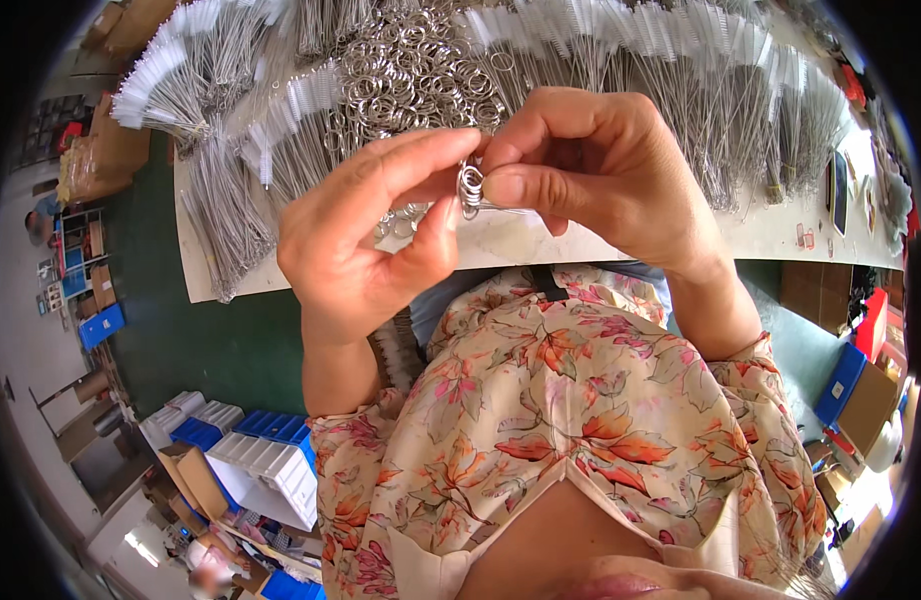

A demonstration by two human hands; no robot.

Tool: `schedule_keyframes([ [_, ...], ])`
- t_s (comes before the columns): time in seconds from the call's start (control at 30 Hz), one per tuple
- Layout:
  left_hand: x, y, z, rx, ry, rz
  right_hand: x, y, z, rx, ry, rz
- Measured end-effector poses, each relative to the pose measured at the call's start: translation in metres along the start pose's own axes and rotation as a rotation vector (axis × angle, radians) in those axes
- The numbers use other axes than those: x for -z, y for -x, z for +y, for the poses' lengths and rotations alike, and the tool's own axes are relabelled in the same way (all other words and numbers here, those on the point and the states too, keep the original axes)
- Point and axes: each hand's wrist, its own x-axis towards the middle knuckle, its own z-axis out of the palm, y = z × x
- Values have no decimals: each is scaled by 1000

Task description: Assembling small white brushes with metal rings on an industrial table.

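In front of my chest, above the table's near edge, a small cluster of shiny metal rings [470,188] sits between my two hands. My left hand [366,215] is closed round its left side, thumb below and fingertips above. From the right, my right hand [606,180] pinches at the same rings with thumb and forefinger. A thin wire sticks out rightward beneath the right thumb; what it joins is hidden. Just beyond the hands lies a heap of loose metal rings [411,75]. A few flat rings show under my left fingers.
White-bristled wire brushes lie in bundles on the left [216,100] and in a long row on the right [671,80] of the pale table [581,245]. Blue and white bins [266,460] stand on the green floor [211,345] at left. Cardboard boxes [106,155] are farther off.
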Motion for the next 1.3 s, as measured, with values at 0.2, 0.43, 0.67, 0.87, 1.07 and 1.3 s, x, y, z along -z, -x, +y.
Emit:
schedule_keyframes([
  [0.2,3,-2,7,-3,-99,-74,0,0,4,-15,-70,-31],
  [0.43,-9,11,4,122,173,86,-4,5,16,33,-78,-7],
  [0.67,-10,9,5,123,141,70,-10,6,11,64,-69,95],
  [0.87,-6,5,2,45,30,25,3,0,1,-21,-65,-38],
  [1.07,-8,6,2,124,93,64,9,-2,-2,-30,12,-90],
  [1.3,8,-4,-4,13,-166,-153,6,1,1,-12,-75,-93],
])
